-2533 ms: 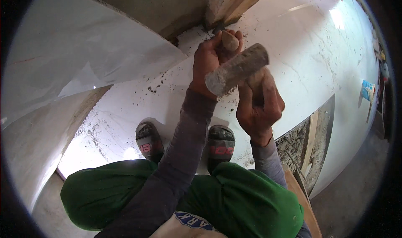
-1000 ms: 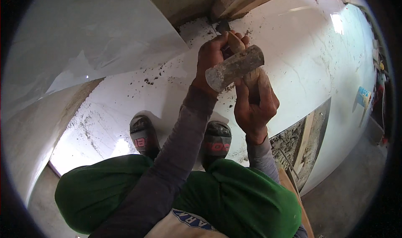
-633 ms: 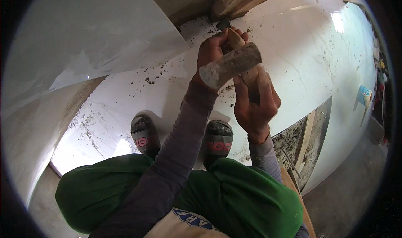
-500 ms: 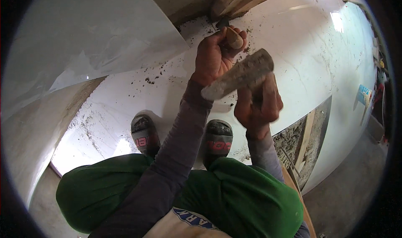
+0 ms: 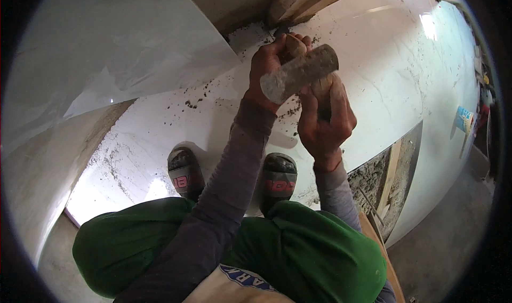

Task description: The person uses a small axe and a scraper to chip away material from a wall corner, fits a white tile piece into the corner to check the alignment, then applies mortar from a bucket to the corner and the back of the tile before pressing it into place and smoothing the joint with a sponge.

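My left hand (image 5: 263, 68) is closed around the wooden handle (image 5: 295, 45) of a tool whose dark far end is mostly hidden near the corner of the floor. In my right hand (image 5: 330, 116) is a mallet, gripped by its short wooden handle. The mallet's grey, dirt-caked cylindrical head (image 5: 300, 74) lies across the view, over my left wrist and beside the rounded butt of the wooden handle. I cannot tell whether head and butt touch. Beneath both hands is a white, glossy tiled floor (image 5: 373, 90) sprinkled with dark crumbs (image 5: 194, 101).
A large pale slab (image 5: 117, 52) leans in at the left. Wooden boards (image 5: 314, 2) stand at the far edge. On the right, an untiled gap (image 5: 373, 178) shows rough mortar and a wooden strip. A blue and white container (image 5: 464, 119) sits farther right. My sandalled feet (image 5: 279, 178) are below my hands.
The mallet head has moved up and away from me, closer to the wooden butt, and its tilt has flattened slightly. My left hand has barely shifted.
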Motion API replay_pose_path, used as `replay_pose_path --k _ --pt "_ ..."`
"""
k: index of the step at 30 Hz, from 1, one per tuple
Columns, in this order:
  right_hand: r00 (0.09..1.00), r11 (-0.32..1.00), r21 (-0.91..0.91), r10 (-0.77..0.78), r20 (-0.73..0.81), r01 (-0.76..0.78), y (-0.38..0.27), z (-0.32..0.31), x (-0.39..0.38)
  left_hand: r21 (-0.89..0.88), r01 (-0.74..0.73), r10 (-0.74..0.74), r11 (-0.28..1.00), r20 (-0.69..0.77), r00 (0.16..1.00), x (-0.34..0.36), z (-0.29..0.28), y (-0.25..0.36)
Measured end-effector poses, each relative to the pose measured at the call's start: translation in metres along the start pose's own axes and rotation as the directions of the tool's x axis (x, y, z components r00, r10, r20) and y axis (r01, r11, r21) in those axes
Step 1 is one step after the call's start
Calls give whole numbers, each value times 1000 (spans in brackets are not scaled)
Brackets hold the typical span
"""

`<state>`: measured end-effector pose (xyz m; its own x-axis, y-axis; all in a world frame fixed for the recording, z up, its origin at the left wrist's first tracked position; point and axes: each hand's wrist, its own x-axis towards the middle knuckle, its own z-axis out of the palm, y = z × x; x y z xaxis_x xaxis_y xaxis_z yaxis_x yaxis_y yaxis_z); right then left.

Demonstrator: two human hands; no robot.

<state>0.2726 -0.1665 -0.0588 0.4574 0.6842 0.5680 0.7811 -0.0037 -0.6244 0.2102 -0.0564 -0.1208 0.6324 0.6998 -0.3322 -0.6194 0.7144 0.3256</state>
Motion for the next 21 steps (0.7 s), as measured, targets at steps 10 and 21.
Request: replay_pose_path --k 10,21 --pt "978 983 -43 184 94 -181 -10 -18 -9 43 114 -108 993 -120 987 -19 23 5" --pt "982 987 -46 157 106 -153 -8 -16 -6 -56 138 -140 989 -39 989 -5 14 7"
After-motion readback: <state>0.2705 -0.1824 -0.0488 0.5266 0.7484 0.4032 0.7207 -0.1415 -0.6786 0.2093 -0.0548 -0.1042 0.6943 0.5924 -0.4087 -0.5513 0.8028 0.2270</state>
